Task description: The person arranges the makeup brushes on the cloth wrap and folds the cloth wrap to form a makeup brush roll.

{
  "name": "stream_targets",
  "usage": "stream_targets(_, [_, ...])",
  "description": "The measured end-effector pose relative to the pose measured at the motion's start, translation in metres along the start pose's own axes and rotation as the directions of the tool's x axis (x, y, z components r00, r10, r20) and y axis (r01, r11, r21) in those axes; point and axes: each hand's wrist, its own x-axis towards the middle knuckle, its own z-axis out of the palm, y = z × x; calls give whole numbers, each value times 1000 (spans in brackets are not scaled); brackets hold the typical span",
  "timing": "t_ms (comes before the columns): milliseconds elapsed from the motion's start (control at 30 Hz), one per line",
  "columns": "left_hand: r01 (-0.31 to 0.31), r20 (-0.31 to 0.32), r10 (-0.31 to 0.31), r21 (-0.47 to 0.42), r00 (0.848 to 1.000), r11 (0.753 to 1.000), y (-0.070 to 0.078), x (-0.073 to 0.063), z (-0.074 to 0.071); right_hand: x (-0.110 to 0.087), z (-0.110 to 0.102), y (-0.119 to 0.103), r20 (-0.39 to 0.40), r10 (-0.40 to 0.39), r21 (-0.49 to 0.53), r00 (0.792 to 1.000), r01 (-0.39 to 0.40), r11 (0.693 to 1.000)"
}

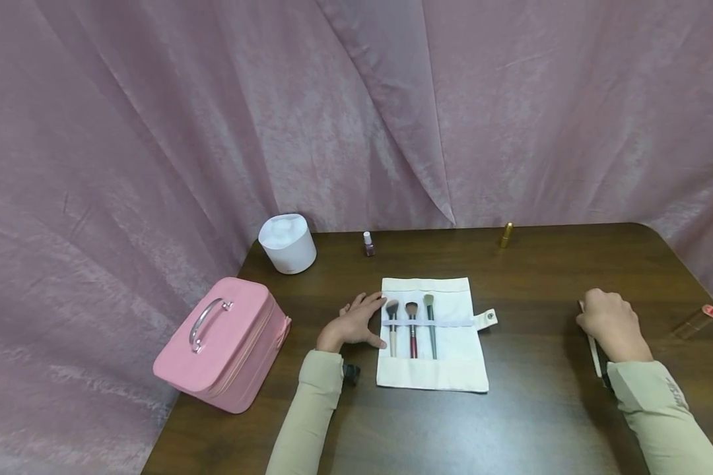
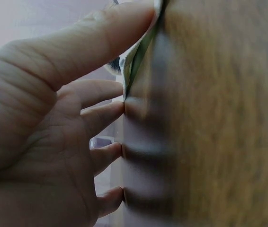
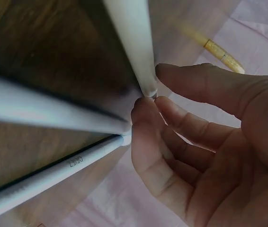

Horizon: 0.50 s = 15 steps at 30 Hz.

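Note:
A white cloth brush roll (image 1: 454, 373) lies unfolded on the table, with three makeup brushes (image 1: 412, 330) tucked under its elastic band. At its left edge, my left hand (image 1: 353, 323) rests with fingers spread; in the left wrist view the thumb (image 2: 101, 38) touches the cloth edge. Far to the right, my right hand (image 1: 614, 323) is low over the table with curled fingers. The right wrist view has its thumb and forefinger pinching the end of a pale, slim makeup brush (image 3: 134, 42); the bristles are hidden. Two more pale handles (image 3: 63, 165) lie beside it.
A pink cosmetic case (image 1: 214, 343) stands at the left, near a white round container (image 1: 291, 247). Towards the back are a small nail polish bottle (image 1: 368, 245) and a gold tube (image 1: 506, 235). A red-topped tube (image 1: 698, 321) is at the right edge.

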Motion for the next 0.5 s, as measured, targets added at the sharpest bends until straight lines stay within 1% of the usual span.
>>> stream_targets(100, [3, 0, -3, 1, 1000, 1000, 0, 0, 0, 0, 1, 1, -17, -3, 9, 1000, 3, 1000])
stream_targets(267, [0, -1, 0, 4, 1000, 1000, 0, -1, 0, 0, 1, -1, 4, -21, 42, 1000, 20, 999])
stream_targets(400, [-3, -5, 3, 3, 1000, 1000, 0, -1, 0, 4, -3, -10, -55, -46, 114, 997, 52, 992])
stream_targets(500, [-6, -5, 6, 4, 1000, 1000, 0, 0, 0, 6, -7, -21, -132, -46, 181, 990, 70, 981])
